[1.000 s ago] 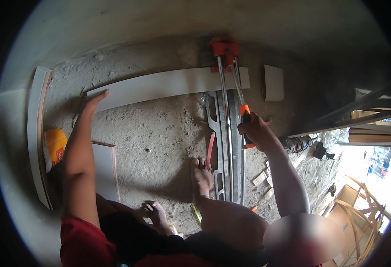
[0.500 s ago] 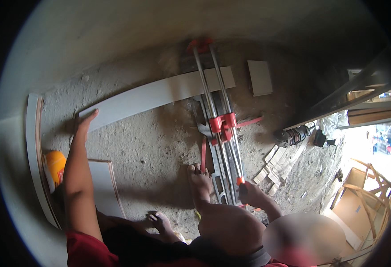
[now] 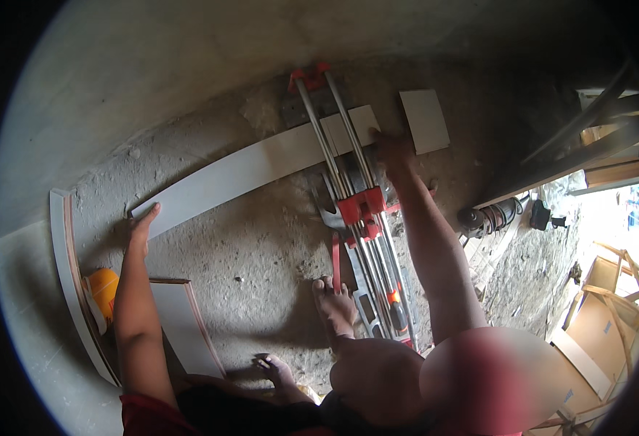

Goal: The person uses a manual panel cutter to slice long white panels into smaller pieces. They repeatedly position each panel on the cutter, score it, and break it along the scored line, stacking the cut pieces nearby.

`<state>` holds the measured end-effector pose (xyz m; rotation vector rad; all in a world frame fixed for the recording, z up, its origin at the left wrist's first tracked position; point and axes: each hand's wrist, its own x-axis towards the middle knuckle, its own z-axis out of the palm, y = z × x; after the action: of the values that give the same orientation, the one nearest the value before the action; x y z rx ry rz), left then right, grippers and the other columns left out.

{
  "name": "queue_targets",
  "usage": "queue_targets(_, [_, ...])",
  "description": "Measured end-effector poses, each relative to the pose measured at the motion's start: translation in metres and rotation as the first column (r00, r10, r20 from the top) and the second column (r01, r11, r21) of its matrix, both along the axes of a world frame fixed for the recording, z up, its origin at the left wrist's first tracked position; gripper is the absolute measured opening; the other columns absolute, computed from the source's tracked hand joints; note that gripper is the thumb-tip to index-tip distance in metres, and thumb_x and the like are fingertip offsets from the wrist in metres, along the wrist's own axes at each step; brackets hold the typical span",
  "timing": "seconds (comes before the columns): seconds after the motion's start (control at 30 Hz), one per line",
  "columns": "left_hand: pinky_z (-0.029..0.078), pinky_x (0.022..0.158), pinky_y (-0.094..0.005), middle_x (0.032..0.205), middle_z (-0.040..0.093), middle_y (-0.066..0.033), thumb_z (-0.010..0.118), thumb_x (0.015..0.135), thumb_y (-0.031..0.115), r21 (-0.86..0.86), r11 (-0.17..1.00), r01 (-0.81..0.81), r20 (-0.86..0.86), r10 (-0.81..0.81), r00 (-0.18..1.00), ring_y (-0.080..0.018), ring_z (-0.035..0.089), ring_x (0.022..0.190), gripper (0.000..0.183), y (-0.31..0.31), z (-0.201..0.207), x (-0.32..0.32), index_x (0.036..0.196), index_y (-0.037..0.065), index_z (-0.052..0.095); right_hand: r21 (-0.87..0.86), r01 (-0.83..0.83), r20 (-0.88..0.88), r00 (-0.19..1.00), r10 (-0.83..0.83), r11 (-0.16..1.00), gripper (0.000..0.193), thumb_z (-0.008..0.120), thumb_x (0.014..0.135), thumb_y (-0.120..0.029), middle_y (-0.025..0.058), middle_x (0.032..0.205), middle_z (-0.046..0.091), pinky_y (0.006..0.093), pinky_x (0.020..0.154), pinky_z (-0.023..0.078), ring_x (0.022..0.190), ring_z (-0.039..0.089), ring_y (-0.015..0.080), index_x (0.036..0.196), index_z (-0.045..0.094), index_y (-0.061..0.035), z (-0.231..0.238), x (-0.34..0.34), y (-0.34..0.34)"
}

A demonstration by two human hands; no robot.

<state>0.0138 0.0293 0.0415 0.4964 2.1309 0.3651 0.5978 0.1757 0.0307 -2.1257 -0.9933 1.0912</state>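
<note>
A long pale tile strip (image 3: 239, 168) lies across the floor, its right part under the twin rails of a tile cutter (image 3: 318, 120). My left hand (image 3: 143, 219) grips the strip's left end, thumb on top. At its right end is my right hand (image 3: 396, 151), dark and blurred, fingertips by the tile's edge. Its finger grip is unclear. A red carriage (image 3: 361, 206) sits partway along the rails. Nearer me, the cutter's handle (image 3: 397, 312), dark with an orange collar, is free of any hand. My bare foot (image 3: 334, 305) rests beside the cutter's base.
A short tile piece (image 3: 425, 120) lies beyond my right hand. Further right are a corded power tool (image 3: 490, 216) and a wooden frame (image 3: 617, 291). To the left, a narrow tile strip (image 3: 69, 261) leans near a yellow container (image 3: 103, 291). Another tile (image 3: 185, 323) lies beside my left forearm.
My right hand has let go of the cutter's handle and moved forward to the strip's right end. My left hand stays at the left end. The view has shifted slightly.
</note>
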Motion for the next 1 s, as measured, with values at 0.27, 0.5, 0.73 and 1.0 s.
queue_targets(0.27, [0.024,0.111,-0.0452,0.146,0.031,-0.0210,0.082,0.054,0.062,-0.022,0.996,-0.085,-0.143,0.081,0.986,-0.0323,0.034,0.134,0.132,-0.002,-0.004,0.003,0.147,0.001,0.012,0.088,0.451,-0.444,0.816,-0.370,0.888,0.020,0.063,0.088,-0.016,0.0042,0.093,0.065,0.0291,0.058,0.049,0.072,0.061,0.0154,0.106,0.064,-0.0082,0.057,0.090,-0.001])
queue_targets(0.5, [0.032,0.107,-0.0445,0.134,0.048,-0.0189,0.085,0.055,0.055,0.045,0.997,-0.063,-0.111,0.068,0.991,-0.0307,0.045,0.124,0.112,0.000,0.006,0.011,0.137,-0.004,0.036,0.163,0.446,-0.235,0.884,-0.404,0.880,0.028,0.068,0.086,-0.023,0.0018,0.087,0.062,0.0344,0.070,0.048,0.078,0.060,0.0143,0.109,0.062,-0.0088,0.052,0.154,0.023])
queue_targets(0.73, [0.031,0.108,-0.0442,0.135,0.046,-0.0218,0.084,0.056,0.056,0.048,0.997,-0.068,-0.107,0.072,0.992,-0.0314,0.044,0.126,0.115,-0.002,0.002,0.006,0.138,-0.006,0.033,0.208,0.334,0.188,0.909,-0.372,0.919,0.031,0.064,0.084,-0.015,0.0085,0.089,0.065,0.0386,0.062,0.050,0.073,0.061,0.0230,0.113,0.059,-0.0060,0.019,0.168,0.037])
queue_targets(1.0, [0.025,0.111,-0.0440,0.141,0.037,-0.0237,0.079,0.058,0.064,0.050,0.996,-0.068,-0.149,0.074,0.986,-0.0321,0.036,0.133,0.126,-0.006,0.001,-0.002,0.142,-0.009,0.019,0.575,-0.369,0.535,0.845,0.006,0.730,0.012,0.062,0.082,-0.007,0.0103,0.088,0.068,0.0337,0.074,0.052,0.087,0.065,0.0216,0.092,0.068,-0.0076,0.078,0.064,-0.021])
